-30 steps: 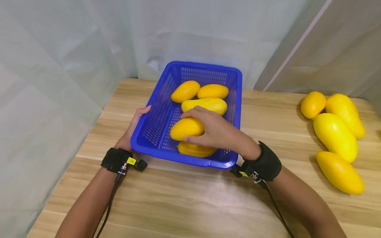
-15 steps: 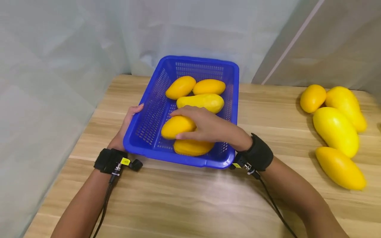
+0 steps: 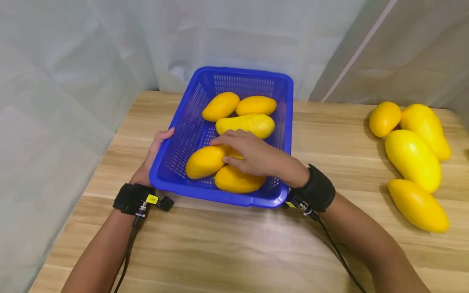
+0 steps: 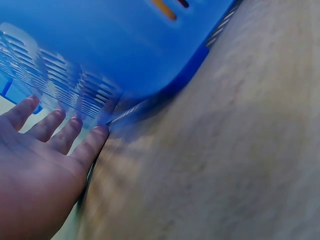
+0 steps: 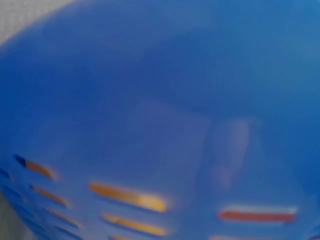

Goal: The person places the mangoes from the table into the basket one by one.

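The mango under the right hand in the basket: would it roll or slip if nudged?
The mango looks smooth and rounded, so probably slippery and apt to roll. It leans against another mango inside the blue basket, which likely limits it.

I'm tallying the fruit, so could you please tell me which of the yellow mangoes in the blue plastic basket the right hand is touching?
The front-left yellow mango: the right hand rests its fingers on it.

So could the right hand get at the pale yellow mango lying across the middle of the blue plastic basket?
Probably yes: the right hand is already inside the blue plastic basket, right beside that pale yellow mango, with nothing covering it.
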Demonstrator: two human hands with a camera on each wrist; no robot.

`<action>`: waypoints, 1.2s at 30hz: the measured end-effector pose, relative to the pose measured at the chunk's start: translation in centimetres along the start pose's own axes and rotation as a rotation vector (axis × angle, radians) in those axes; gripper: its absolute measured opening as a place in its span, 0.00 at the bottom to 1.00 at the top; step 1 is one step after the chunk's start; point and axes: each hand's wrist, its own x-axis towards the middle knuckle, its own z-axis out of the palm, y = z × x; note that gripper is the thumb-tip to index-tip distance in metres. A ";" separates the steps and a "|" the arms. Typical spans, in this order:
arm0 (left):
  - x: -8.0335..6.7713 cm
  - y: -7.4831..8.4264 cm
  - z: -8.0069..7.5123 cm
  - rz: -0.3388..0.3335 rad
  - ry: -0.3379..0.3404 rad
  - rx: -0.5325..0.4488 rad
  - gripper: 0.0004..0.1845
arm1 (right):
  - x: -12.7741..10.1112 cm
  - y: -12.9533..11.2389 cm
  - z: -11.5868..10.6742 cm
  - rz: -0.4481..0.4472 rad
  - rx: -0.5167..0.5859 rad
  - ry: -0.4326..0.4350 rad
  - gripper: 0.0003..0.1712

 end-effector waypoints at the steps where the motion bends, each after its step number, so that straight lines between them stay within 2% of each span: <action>1: 0.0 0.0 0.0 0.009 0.001 0.007 0.36 | 0.0 0.0 0.0 0.001 -0.002 -0.001 0.25; 4: 0.0 -0.1 0.1 0.020 -0.007 0.000 0.35 | 0.0 -0.1 0.0 -0.006 -0.025 -0.003 0.25; 11: 0.1 -0.3 -0.2 0.020 -0.052 -0.090 0.35 | -0.1 0.1 0.2 -0.050 -0.136 -0.021 0.27; 18: 0.1 -0.1 0.0 0.038 -0.044 -0.039 0.35 | -0.1 0.1 0.2 -0.048 -0.145 -0.032 0.27; 22: 0.0 0.1 0.1 0.038 -0.023 0.013 0.35 | -0.1 0.0 0.1 -0.035 -0.127 -0.047 0.28; 25: -0.1 0.2 0.2 0.027 -0.017 0.007 0.35 | -0.1 -0.2 -0.1 -0.010 -0.094 -0.042 0.28; 30: -0.2 -0.1 0.1 0.000 -0.033 -0.035 0.35 | -0.3 -0.3 -0.2 0.054 -0.044 0.022 0.25; 36: -0.1 0.0 -0.1 0.001 -0.026 -0.026 0.36 | -1.4 -0.5 -1.3 0.080 -0.058 0.097 0.23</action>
